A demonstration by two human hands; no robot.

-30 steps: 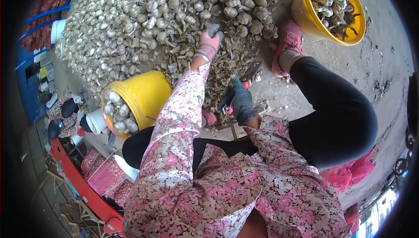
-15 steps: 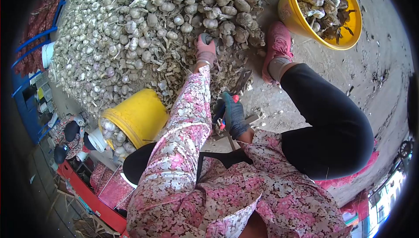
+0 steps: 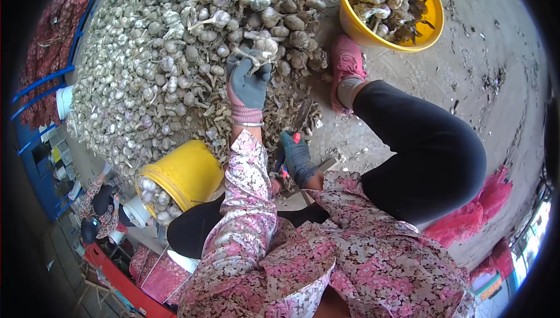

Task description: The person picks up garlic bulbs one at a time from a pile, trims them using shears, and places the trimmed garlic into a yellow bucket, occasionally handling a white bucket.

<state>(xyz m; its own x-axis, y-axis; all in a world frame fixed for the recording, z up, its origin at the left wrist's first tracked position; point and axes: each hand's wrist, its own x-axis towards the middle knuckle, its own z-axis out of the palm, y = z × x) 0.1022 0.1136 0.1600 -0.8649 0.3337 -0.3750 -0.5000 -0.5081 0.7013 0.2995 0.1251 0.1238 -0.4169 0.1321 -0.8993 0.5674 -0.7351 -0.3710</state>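
Note:
My left hand (image 3: pixel 248 85), in a pink glove with a grey palm, is closed on the stem of a garlic bulb (image 3: pixel 266 45). The bulb sticks out past the fingertips, over the edge of a large garlic heap (image 3: pixel 151 55). Lower and to the right, my right hand (image 3: pixel 300 157) wears a dark grey-green glove. Its fingers are wrapped round a tool with red and blue handles (image 3: pixel 284 170); the tool's working end is hidden. Dry stem scraps (image 3: pixel 224 121) cover the ground between the heap and my hands.
A yellow bucket (image 3: pixel 189 172) lies tipped by my left knee with garlic bulbs in it. Beyond my pink shoe (image 3: pixel 347 64) stands another yellow bucket (image 3: pixel 434 26) of garlic. Red mesh sacks (image 3: pixel 55 44) are stacked behind blue rails. Another person (image 3: pixel 100 207) works at lower left.
My left hand has drawn back from the heap and turned palm up, now with a garlic bulb in it. My right hand keeps its grip on the tool. The whole view has shifted slightly.

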